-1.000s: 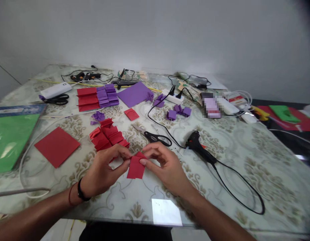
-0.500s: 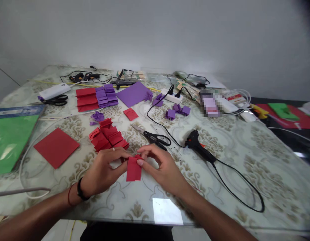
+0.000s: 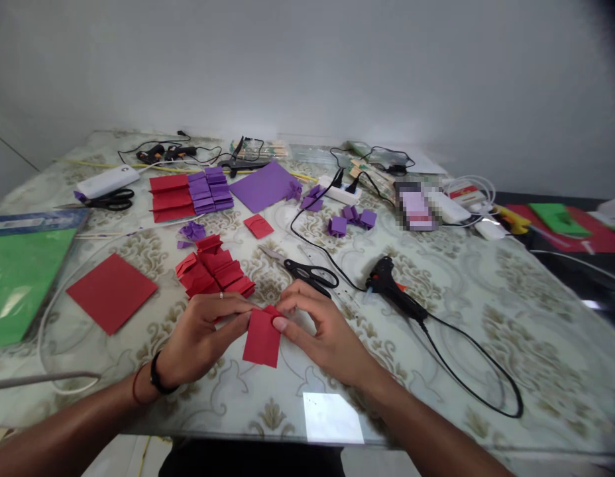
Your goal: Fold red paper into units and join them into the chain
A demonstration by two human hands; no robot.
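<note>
A small folded piece of red paper (image 3: 261, 339) is held between my two hands, above the near middle of the table. My left hand (image 3: 205, 331) pinches its upper left corner with thumb and fingers. On the other side, my right hand (image 3: 320, 328) grips the upper right edge, the thumb lying on the front face. Just beyond my left hand lies a cluster of pleated red paper pieces (image 3: 215, 268). Black-handled scissors (image 3: 307, 270) rest on the table past my right hand. A flat red paper square (image 3: 112, 293) sits to the left.
A black glue gun (image 3: 397, 291) with a looping cord lies at right. Purple folded pieces (image 3: 354, 220), a purple sheet (image 3: 264, 187) and a white power strip (image 3: 341, 190) are farther back. Green paper in a plastic pack (image 3: 26, 278) covers the left edge.
The red paper has opened a little wider, and its lower edge has swung slightly down and left. My left hand has shifted slightly left; both hands keep their hold.
</note>
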